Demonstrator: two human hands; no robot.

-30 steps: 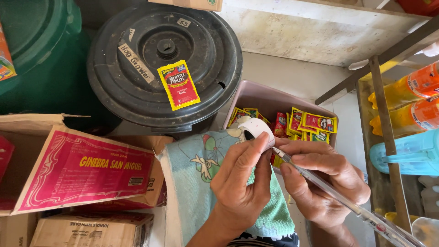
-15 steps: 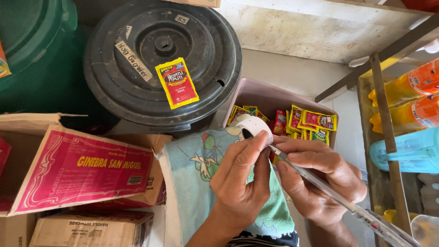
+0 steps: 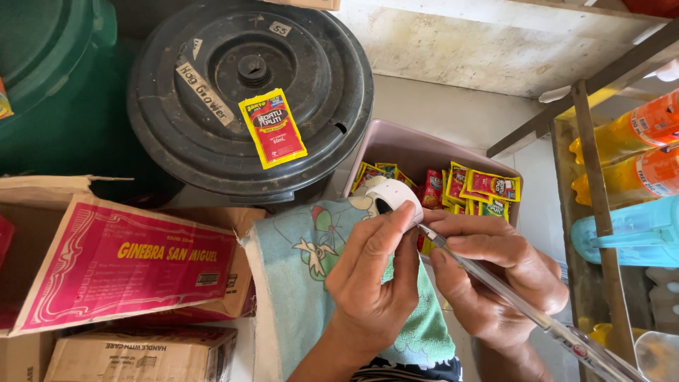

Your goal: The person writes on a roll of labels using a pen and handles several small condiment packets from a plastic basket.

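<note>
White tape roll, a small ring with a dark core, sits pinched in my left hand, thumb and fingers closed around its rim, just above a pale green towel that drapes over my lap. My right hand is closed on a clear plastic pen; its tip meets the roll's edge and the barrel runs down and away from the roll to the lower corner of the view.

Packages, taken from the roll: directly behind it, a pinkish plastic bin holds a loose heap of small yellow and red sachets, glossy, rectangular, overlapping. Up and to the left of the roll, one more yellow sachet with a red panel lies flat on a round black ribbed lid, which carries a strip label and two small tags, off-white. Left of the roll, a cardboard box shows a magenta printed face with yellow lettering; a plain brown carton lies under it. Far left of the lid stands a dark green drum.

Right of the roll, a rough wooden frame crosses in front of orange bottles and a light blue plastic container
</note>
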